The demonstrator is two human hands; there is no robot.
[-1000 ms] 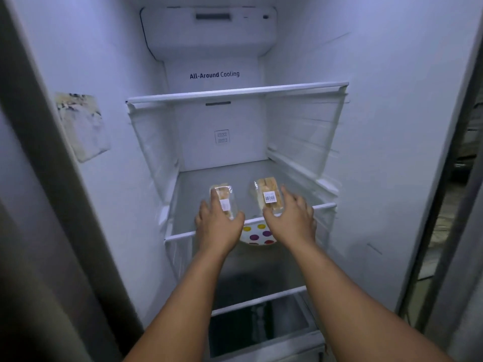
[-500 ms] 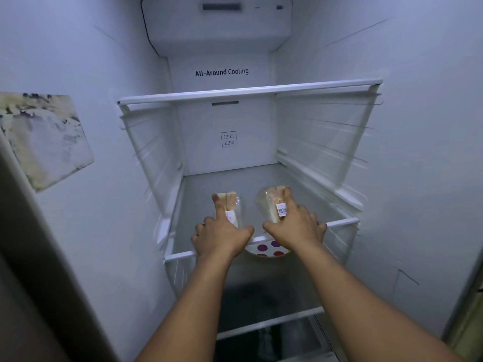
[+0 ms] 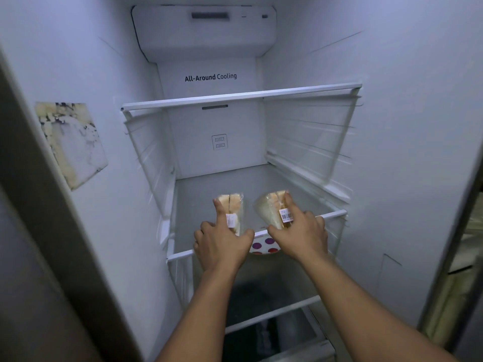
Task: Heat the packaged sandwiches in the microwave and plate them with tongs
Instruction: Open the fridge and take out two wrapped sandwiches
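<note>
Two plastic-wrapped sandwiches stand on the middle glass shelf [image 3: 198, 189] of an open fridge. My left hand [image 3: 222, 244] grips the left sandwich [image 3: 234, 205], index finger laid along its top and thumb on its right side. My right hand [image 3: 300, 236] grips the right sandwich [image 3: 269, 207], which carries a barcode label, with index finger on top and thumb underneath at its near end. Both sandwiches sit near the shelf's front edge. No microwave, tongs or serving plate show.
A white plate with coloured dots [image 3: 264, 246] shows through the glass just below the shelf's front rail. An upper glass shelf [image 3: 240, 96] spans the fridge above. A lower shelf [image 3: 274, 313] and dark drawer lie beneath. The fridge door's edge [image 3: 39, 205] stands at left.
My fingers have closed further around both sandwiches. The right sandwich has tipped, showing more of its white bread side. The view has shifted slightly.
</note>
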